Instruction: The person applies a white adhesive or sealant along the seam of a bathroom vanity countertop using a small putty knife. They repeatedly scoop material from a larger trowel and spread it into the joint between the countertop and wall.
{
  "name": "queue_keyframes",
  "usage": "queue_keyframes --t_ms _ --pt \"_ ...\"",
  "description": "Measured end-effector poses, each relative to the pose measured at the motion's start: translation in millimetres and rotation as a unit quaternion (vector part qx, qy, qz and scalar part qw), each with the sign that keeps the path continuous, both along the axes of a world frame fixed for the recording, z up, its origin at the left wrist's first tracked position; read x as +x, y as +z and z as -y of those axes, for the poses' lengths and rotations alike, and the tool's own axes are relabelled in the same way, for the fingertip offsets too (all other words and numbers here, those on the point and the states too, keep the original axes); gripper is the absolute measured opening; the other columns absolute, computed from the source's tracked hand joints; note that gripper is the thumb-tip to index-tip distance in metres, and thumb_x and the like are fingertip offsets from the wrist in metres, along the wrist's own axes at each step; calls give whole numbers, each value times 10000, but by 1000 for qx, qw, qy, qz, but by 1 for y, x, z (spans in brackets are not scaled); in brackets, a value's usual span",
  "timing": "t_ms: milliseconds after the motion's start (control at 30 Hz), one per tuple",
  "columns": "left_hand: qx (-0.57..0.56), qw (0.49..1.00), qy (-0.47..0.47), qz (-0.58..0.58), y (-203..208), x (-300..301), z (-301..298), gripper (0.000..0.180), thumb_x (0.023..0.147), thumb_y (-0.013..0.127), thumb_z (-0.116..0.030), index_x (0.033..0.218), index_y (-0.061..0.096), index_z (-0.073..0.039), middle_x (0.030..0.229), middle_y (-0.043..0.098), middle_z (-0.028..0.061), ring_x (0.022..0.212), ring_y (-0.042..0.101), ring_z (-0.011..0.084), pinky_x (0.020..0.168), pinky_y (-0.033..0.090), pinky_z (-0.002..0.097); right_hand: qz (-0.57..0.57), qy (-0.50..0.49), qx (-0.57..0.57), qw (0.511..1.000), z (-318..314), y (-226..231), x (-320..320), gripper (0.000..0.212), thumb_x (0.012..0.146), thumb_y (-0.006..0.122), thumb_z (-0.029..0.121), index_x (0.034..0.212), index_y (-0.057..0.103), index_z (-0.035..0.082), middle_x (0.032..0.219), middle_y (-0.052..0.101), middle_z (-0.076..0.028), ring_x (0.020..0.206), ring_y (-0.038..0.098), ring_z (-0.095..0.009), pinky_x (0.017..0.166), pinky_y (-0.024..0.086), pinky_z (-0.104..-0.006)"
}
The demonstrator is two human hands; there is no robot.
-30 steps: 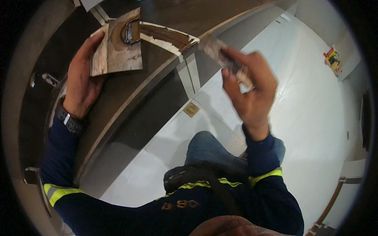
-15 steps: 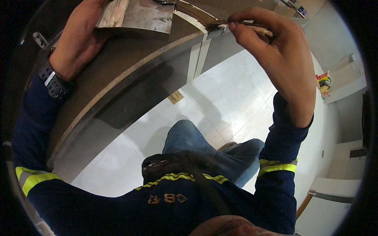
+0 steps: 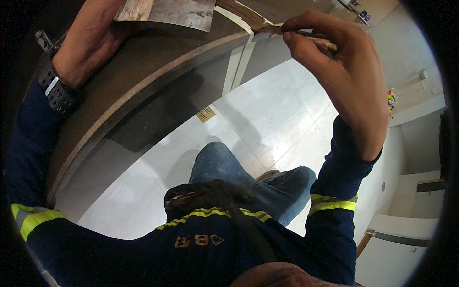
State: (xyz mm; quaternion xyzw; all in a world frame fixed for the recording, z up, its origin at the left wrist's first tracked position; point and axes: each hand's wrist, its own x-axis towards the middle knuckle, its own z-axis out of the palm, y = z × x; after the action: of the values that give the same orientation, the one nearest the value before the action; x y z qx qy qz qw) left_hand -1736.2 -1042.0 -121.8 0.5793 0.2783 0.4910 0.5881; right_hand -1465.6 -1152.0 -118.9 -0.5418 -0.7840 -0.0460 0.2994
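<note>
At the upper left, my left hand [image 3: 91,45] is closed on a wide metal scraper [image 3: 184,14] with a pale wooden part, held over the dark countertop [image 3: 143,52]; most of its fingers are hidden. My right hand [image 3: 351,62] pinches a slim wooden-handled putty knife [image 3: 326,43] between thumb and fingers. The knife's narrow blade points left and touches the counter's edge by a joint [image 3: 256,21]. Brown paste fills this joint between strips of white masking tape [image 3: 233,67], which run on down the counter's front face.
The counter's curved front [image 3: 167,103] crosses from lower left to upper right, close before me. Below it lies a pale tiled floor [image 3: 267,110] with a small brass drain grate [image 3: 206,114]. White cabinets [image 3: 392,253] stand at the right.
The whole view has shifted slightly. The left hand and scraper have moved up a little. The knife blade has slid along the joint's corner, where the dark paste lump now shows less.
</note>
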Motion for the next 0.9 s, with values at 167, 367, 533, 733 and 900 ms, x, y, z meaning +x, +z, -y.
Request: queue_keyframes --t_ms 167,367,533,733,900 --pt "5 999 14 -28 3 3 6 326 1101 391 -231 1263 552 3 1127 698 104 961 722 156 866 619 307 -48 -2 27 998 9 -19 6 294 904 732 241 1100 752 23 1020 752 -139 945 737 -241 914 576 -355" --pt "11 995 70 -67 1 1 6 334 1096 374 -227 1273 550 -6 1111 705 97 940 725 157 868 616 314 -74 -15 89 993 13 -51 2 259 895 746 167 1113 746 27 913 706 -95 843 707 -185 788 553 -297" --pt "16 996 31 -85 -3 -26 -23 451 1091 451 -278 1442 473 5 1358 615 146 1151 678 207 1012 565 334 -143 -20 139 980 13 -82 -7 276 861 772 110 1128 742 49 833 661 -73 685 613 -133 592 447 -259" --pt "-9 996 16 -85 -7 -49 -36 440 1091 448 -278 1437 484 -7 1354 614 144 1169 669 213 1018 566 352 -220 -31 168 960 8 -104 -16 311 784 811 140 1081 726 97 788 590 -90 623 626 -236 566 493 -343" --pt "4 996 9 -91 -5 -40 -30 438 1096 432 -281 1434 483 -7 1351 609 139 1196 651 204 1035 555 355 -226 -36 177 957 8 -119 -20 351 784 794 18 1127 729 50 810 618 -72 680 598 -155 613 464 -273"
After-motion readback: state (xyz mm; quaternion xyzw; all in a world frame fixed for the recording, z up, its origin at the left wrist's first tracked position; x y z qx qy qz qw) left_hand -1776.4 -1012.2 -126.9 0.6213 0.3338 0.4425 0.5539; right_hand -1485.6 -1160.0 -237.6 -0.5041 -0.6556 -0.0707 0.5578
